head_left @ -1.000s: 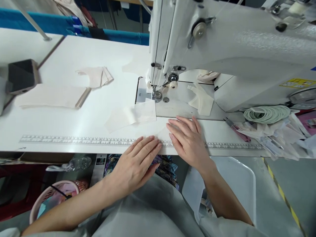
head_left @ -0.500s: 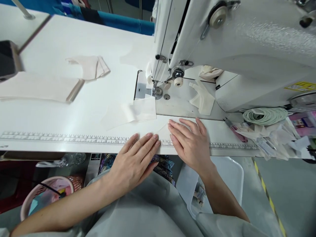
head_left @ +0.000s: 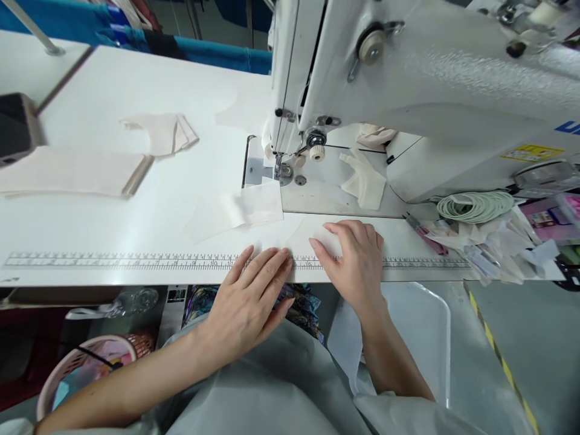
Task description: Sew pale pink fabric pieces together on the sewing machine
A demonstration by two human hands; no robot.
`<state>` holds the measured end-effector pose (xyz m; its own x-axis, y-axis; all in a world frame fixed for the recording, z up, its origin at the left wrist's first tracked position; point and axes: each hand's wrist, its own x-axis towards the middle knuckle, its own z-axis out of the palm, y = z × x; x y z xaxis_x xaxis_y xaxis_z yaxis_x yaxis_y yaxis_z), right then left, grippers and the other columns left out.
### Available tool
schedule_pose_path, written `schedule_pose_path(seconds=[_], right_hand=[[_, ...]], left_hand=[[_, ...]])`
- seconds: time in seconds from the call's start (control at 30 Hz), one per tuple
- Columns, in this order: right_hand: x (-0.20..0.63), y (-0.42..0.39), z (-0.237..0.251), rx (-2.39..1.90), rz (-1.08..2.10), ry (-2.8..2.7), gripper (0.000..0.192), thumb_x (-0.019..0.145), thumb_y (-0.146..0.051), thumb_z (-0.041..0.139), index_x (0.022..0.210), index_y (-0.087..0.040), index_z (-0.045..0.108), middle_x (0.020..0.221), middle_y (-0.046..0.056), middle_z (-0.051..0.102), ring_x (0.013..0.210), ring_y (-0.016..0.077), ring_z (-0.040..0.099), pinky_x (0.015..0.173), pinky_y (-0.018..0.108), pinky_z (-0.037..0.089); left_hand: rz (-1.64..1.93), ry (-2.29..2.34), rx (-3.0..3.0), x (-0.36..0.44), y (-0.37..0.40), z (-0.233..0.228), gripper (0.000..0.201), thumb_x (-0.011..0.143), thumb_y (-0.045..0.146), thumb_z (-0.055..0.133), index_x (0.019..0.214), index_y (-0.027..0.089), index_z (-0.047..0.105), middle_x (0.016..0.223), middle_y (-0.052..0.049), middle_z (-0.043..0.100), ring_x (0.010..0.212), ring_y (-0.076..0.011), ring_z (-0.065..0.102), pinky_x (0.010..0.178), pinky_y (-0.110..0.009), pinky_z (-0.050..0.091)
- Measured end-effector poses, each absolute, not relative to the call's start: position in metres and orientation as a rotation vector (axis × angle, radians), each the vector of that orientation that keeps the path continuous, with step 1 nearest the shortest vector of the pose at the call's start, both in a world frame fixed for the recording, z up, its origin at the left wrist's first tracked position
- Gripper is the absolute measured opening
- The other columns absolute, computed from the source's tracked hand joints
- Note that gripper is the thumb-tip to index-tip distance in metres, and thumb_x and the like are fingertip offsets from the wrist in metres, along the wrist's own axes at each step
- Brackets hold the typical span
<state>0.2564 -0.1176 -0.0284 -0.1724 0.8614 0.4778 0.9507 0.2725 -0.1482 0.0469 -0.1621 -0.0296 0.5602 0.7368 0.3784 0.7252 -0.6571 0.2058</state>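
Note:
My left hand lies flat on the table's front edge, fingers stretched over the printed ruler strip. To its right, my right hand rests on the table with bent fingers, the thumb apart from the forefinger. Between the hands is a thin, pale fabric piece, hard to tell from the white tabletop and partly covered by them. Just beyond my left hand, a white fabric piece with a curled fold reaches up to the presser foot of the sewing machine.
Stacked pale cut pieces and a folded piece lie at left. A cream piece sits on the machine bed. At right are thread snips, coiled pale-green cord and scraps. Below stands a pink basket.
My right hand's fingers have drawn in from lying flat to bent, the thumb parting from the forefinger. My left hand stays nearly in place. The view has shifted slightly.

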Motion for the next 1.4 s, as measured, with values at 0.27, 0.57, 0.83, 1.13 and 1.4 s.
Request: schedule_pose_path(seconds=[0.27,0.57,0.83,1.13,1.4], right_hand=[[0.237,-0.111,-0.025,-1.406,-0.001,-2.089,0.004,0.093,-0.021,0.054,0.09,-0.022,0.055,0.096,0.002,0.069,0.091,0.0198,0.061,0.085,0.036,0.04],[0.205,-0.107,0.006,-1.138,0.407,-2.025,0.019,0.092,-0.018,0.056,0.109,-0.024,0.053,0.087,-0.001,0.07,0.084,0.0157,0.067,0.083,0.031,0.049],[0.195,-0.089,0.004,-1.016,1.103,-1.913,0.024,0.091,-0.025,0.056,0.115,-0.021,0.056,0.1,0.002,0.069,0.09,0.0134,0.066,0.081,0.027,0.052],[0.203,-0.059,0.012,-1.103,1.599,-1.892,0.024,0.093,-0.03,0.051,0.105,-0.015,0.065,0.097,0.008,0.07,0.081,0.0146,0.067,0.065,0.026,0.055],[0.213,-0.046,0.004,-1.109,1.761,-1.716,0.026,0.095,-0.032,0.049,0.107,-0.014,0.063,0.092,0.006,0.068,0.069,0.0103,0.065,0.056,0.021,0.054]], left_hand=[[0.853,1.183,2.623,0.031,-0.157,-0.023,0.046,0.095,0.022,0.052,0.139,0.013,0.042,0.139,-0.013,0.054,0.131,-0.0274,0.047,0.11,-0.048,0.039],[0.71,1.094,1.628,0.015,-0.092,0.019,0.034,0.091,0.046,0.057,0.099,0.013,0.063,0.097,-0.008,0.069,0.084,-0.0172,0.067,0.065,-0.024,0.054],[0.704,1.079,1.427,-0.002,-0.05,0.022,0.024,0.088,0.036,0.061,0.083,0.012,0.06,0.066,-0.004,0.069,0.056,-0.0103,0.063,0.056,-0.022,0.054],[0.555,1.217,1.41,-0.001,0.007,0.019,0.016,0.085,0.029,0.063,0.081,0.015,0.058,0.067,-0.003,0.07,0.055,-0.0129,0.065,0.056,-0.026,0.055],[0.465,1.326,1.952,0.014,0.03,0.012,0.015,0.084,0.03,0.057,0.079,0.017,0.064,0.077,-0.001,0.066,0.069,-0.013,0.057,0.063,-0.027,0.044]])
